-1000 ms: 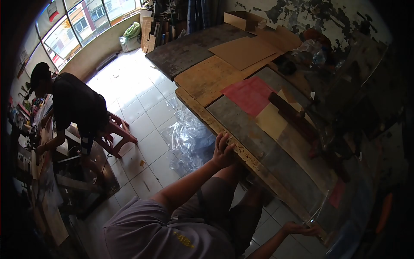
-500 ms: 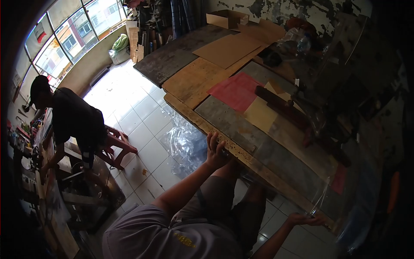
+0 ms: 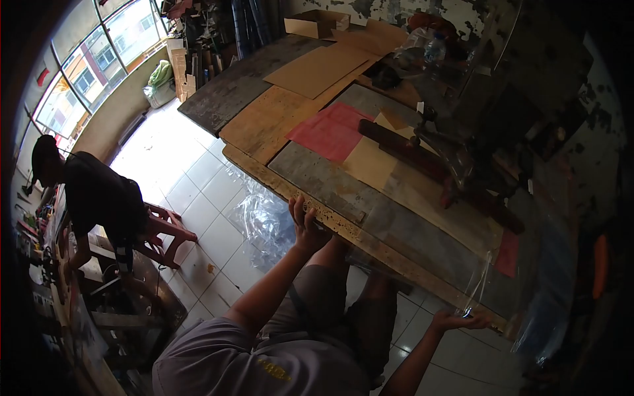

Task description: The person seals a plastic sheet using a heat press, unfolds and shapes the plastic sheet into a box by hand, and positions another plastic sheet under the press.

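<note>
My left hand (image 3: 306, 224) rests at the near edge of a worn worktable (image 3: 264, 177), fingers apart and reaching up over the wooden rim. Farther right along the same edge is my right hand (image 3: 459, 321), palm up, with its fingers beside the rim. A shiny gathered strip of clear plastic (image 3: 480, 284) runs down from the tabletop into it. On the table lie a red sheet (image 3: 329, 131) and a tan sheet (image 3: 373, 162). Across them stands a device with a long dark reddish bar (image 3: 396, 142).
Cardboard pieces (image 3: 317, 69) and an open box (image 3: 317, 24) lie at the table's far end, near a plastic bottle (image 3: 434, 49). Crumpled clear plastic (image 3: 264, 221) covers floor tiles below. At left, another person (image 3: 99, 191) bends over a bench near a red stool (image 3: 168, 234).
The whole view has shifted, so the table and both hands appear a little farther left. Both hands keep their places at the table edge.
</note>
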Tool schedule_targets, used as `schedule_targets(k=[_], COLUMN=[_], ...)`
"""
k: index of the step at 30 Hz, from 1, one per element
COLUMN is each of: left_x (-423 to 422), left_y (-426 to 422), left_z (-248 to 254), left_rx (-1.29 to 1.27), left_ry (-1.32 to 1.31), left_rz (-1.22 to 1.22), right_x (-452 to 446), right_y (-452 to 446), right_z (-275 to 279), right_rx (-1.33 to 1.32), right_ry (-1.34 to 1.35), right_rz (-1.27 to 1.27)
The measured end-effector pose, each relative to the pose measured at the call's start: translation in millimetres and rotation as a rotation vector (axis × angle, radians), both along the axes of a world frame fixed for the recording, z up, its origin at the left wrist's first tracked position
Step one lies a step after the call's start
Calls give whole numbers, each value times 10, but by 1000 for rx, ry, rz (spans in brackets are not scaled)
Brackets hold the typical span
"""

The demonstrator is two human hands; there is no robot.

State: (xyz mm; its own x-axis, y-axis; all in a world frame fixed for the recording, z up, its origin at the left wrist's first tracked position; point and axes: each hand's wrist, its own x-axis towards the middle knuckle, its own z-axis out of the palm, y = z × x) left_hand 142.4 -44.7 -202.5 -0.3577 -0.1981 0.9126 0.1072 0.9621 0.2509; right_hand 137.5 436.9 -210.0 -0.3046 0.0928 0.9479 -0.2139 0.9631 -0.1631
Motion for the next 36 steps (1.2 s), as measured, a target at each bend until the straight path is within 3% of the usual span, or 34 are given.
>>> schedule_targets(k=[36], left_x=[-76], left_y=[-48], left_z=[-57], left_rx=[-37], left_ry=[45], left_rz=[13], right_x=[9], right_y=[-71], right_z=[-26], right_rx=[-49], right_ry=[-51], right_rz=[-39])
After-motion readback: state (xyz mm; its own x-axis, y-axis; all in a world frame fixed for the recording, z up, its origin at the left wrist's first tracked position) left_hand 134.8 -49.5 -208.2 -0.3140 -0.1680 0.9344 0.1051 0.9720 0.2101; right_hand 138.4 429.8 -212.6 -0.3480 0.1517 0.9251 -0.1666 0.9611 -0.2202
